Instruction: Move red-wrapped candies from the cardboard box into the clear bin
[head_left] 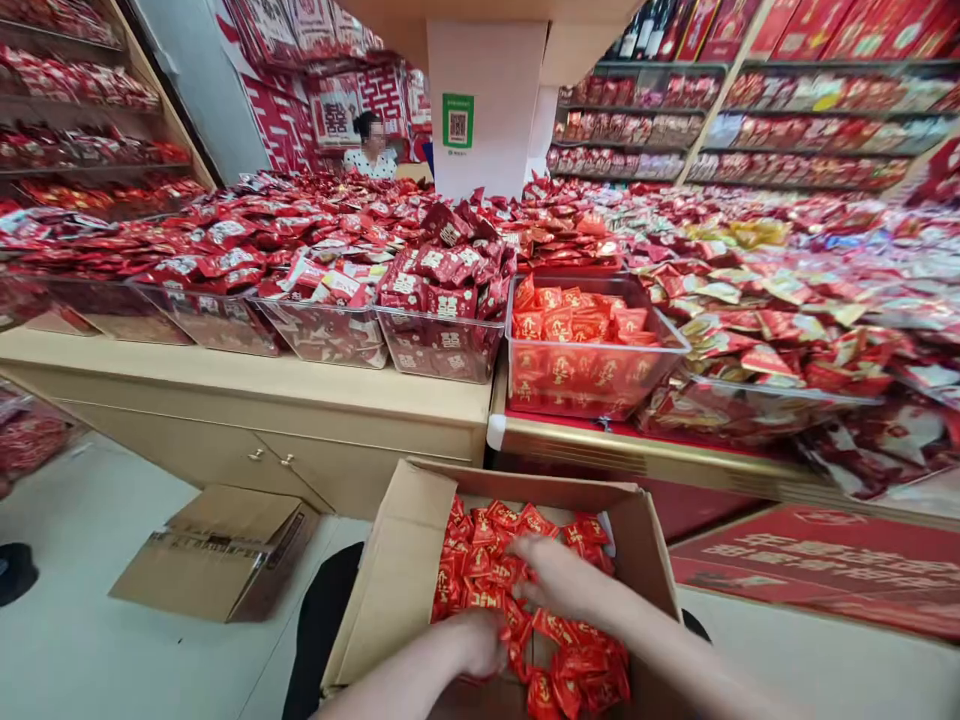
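An open cardboard box [652, 540] stands low in front of me, partly filled with small red packets [480, 570] printed in gold, which look like wrapped sweets. My left hand [480, 645] is inside the box at the near left, its fingers curled around some of the packets and partly hidden by them. Across from it, my right hand [541, 572] reaches in over the packets with its fingers apart, somewhat smeared by motion. A patch of the box's brown bottom shows between the packets near my hands.
Above the box, a clear tub [592, 350] of similar red packets sits on the counter edge. Beside it stands a tub [442, 350] of dark red packets. A closed cardboard box [202, 570] lies on the floor at left. A person [371, 155] is behind the displays.
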